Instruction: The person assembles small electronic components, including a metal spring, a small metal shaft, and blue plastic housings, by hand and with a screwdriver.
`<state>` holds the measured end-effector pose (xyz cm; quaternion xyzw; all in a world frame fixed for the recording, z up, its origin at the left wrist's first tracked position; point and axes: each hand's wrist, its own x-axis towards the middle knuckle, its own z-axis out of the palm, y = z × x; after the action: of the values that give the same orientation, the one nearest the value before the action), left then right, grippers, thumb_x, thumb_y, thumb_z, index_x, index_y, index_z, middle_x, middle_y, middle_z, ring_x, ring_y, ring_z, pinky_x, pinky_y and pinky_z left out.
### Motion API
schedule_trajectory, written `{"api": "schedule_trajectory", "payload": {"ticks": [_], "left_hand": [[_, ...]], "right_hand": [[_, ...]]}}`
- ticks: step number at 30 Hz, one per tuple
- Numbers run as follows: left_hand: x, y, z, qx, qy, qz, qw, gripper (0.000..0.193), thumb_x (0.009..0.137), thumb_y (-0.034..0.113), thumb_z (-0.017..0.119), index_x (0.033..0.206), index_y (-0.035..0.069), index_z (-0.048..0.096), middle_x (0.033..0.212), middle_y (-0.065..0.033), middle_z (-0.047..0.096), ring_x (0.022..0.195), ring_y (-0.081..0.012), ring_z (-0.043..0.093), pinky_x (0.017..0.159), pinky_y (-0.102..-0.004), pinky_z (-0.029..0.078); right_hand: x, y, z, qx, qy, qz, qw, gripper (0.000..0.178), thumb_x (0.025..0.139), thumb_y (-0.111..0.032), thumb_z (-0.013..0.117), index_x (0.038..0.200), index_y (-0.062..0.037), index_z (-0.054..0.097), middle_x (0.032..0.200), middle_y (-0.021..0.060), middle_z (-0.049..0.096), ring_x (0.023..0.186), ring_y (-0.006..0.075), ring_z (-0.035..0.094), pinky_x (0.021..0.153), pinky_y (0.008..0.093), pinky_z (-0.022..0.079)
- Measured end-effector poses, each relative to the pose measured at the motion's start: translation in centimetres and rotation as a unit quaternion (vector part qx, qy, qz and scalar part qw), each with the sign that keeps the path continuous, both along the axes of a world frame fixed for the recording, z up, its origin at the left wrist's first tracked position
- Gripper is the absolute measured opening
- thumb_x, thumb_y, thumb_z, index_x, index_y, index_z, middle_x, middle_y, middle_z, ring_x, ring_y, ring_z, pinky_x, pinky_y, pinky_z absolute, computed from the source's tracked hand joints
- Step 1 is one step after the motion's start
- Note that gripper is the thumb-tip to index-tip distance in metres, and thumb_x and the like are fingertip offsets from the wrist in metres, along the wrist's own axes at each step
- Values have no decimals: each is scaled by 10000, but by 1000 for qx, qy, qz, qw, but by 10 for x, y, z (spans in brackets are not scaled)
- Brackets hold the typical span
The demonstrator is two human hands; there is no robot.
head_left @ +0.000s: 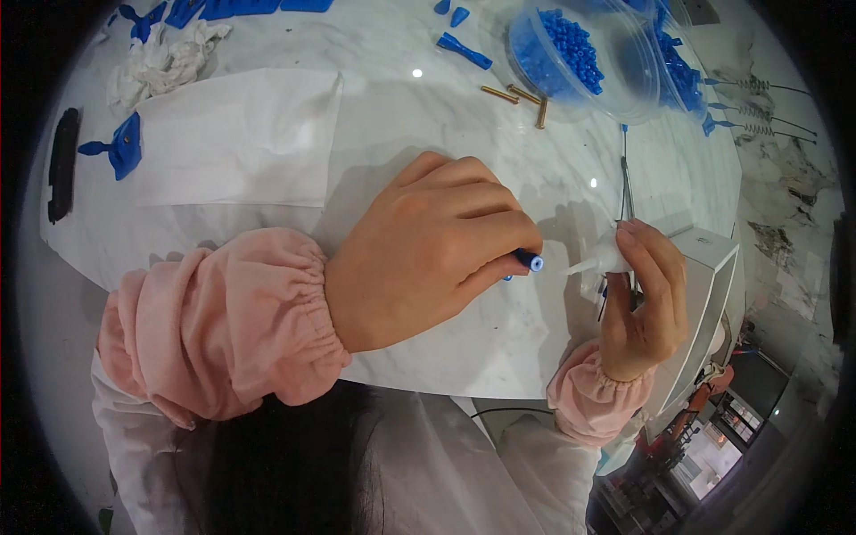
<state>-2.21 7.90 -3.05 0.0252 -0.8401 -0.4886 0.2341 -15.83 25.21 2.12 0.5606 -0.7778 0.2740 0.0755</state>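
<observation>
A left hand (437, 245) pinches one blue tube (535, 263), likely light, stiff and best gripped around its sides; just beside it, a right hand (649, 299) is clamped on one white nozzle bottle (610, 258) (probably squeezable, best held by its body). Beyond, three brass screws (499, 94) lie on the marbled surface (419, 116) near blue beads (571, 49), too many to count.

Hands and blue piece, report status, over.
Left hand: pinching blue piece, holed end showing. Right hand: holding white bottle, nozzle pointing toward piece, not touching. Brass-coloured pins lie beyond, outside the gap.
</observation>
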Motion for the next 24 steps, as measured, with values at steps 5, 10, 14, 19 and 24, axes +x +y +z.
{"api": "schedule_trajectory", "payload": {"ticks": [5, 10, 14, 19, 24], "left_hand": [[0, 1, -3, 3, 8, 8, 1000, 218, 668, 69, 754, 861, 99, 657, 828, -15, 628, 831, -205, 584, 770, -332, 415], [-1, 2, -4, 5, 14, 16, 1000, 213, 667, 62, 751, 855, 100, 656, 816, -13, 625, 828, -201, 590, 757, -326, 420], [-1, 3, -5, 11, 24, 21, 999, 206, 664, 59, 750, 845, 98, 659, 814, -10, 631, 826, -196, 595, 754, -325, 429], [-1, 3, -7, -7, 23, 22, 999, 191, 662, 70, 751, 829, 99, 663, 818, 5, 638, 828, -187, 596, 761, -327, 432], [-3, 4, -5, 10, 32, 14, 999, 191, 656, 93, 758, 823, 102, 666, 813, 16, 638, 826, -176, 593, 753, -330, 429]], "right_hand": [[2, -1, -2, -8, 46, 9, 999, 365, 622, 137, 665, 965, 15, 683, 951, 145, 665, 920, 311, 638, 809, 368, 526], [5, -2, -1, -5, 93, -14, 996, 340, 631, 113, 692, 953, 4, 695, 942, 137, 672, 912, 304, 642, 811, 362, 537], [7, 0, -1, -2, 116, -22, 993, 323, 631, 104, 697, 937, 1, 703, 925, 134, 676, 909, 300, 643, 811, 363, 540], [8, 1, -3, -12, 138, -26, 990, 318, 632, 86, 703, 935, -11, 716, 921, 134, 678, 911, 298, 645, 806, 372, 545], [6, 2, 0, -9, 161, -23, 987, 330, 625, 83, 707, 940, -11, 715, 922, 135, 679, 913, 299, 646, 811, 375, 549]]}}
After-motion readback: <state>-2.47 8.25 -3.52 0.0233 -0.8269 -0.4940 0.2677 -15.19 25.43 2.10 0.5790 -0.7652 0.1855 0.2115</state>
